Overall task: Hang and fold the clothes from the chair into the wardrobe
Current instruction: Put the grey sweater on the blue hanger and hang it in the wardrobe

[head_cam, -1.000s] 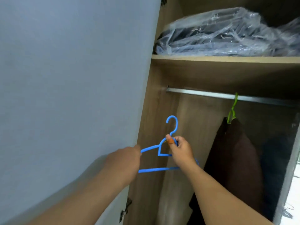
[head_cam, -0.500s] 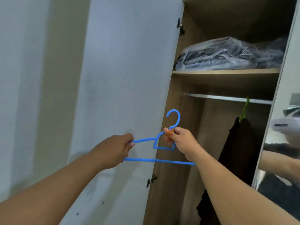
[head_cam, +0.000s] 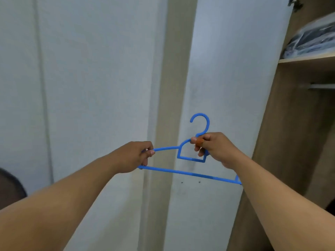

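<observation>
A bare blue plastic hanger [head_cam: 188, 173] is held up in front of me, hook upward, with no garment on it. My left hand [head_cam: 135, 156] grips its left shoulder end. My right hand [head_cam: 215, 150] pinches the neck just under the hook. The open wardrobe [head_cam: 282, 134] shows only at the right edge, with its wooden side panel, a shelf [head_cam: 306, 59] and the end of the metal rail [head_cam: 321, 86]. The chair and its clothes are out of view.
The white wardrobe door [head_cam: 226, 78] stands open behind the hanger. A pale wall [head_cam: 90, 78] fills the left. A plastic-wrapped dark bundle [head_cam: 313, 38] lies on the shelf. A dark rounded object [head_cam: 9, 189] pokes in at the lower left edge.
My view has swung left, away from the wardrobe interior, so the rail and hung dark garment have slid out of sight. Both hands keep their hold on the blue hanger.
</observation>
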